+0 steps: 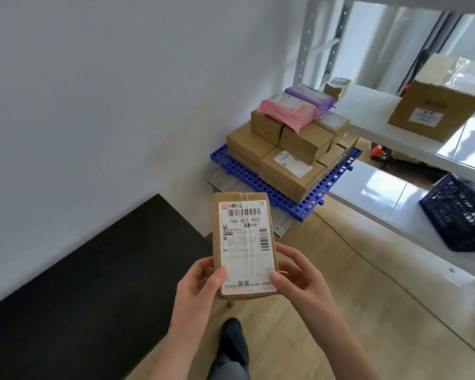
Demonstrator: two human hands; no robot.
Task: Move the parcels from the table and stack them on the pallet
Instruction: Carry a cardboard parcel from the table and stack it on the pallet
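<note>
Parcel, a flat brown box with its white shipping label facing up, was in the air close to the person, above the wooden floor and well short of the blue pallet, which lay farther off and to the right, against the wall.

Both hands grasped its near end. The left hand clasped the left edge and the right hand the right edge. Each thumb lay flat on the label face, the left thumb near one lower corner and the right thumb near the other. The remaining fingers curled round the sides and underneath, where they were mostly hidden. The grip looked moderate, closed enough to carry the box but not clenched.

The step in hand seemed to be carrying it over to the stack on the pallet. Doing it well probably meant holding the parcel level and choosing a flat cardboard top. The pink mailer and purple mailer on the far, higher part looked soft and uneven. The lower labelled box at the near side looked a steadier seat. Laying the parcel flat, squaring its edges with the box beneath, and letting go only once it was fully supported would likely prevent a slide.
</note>
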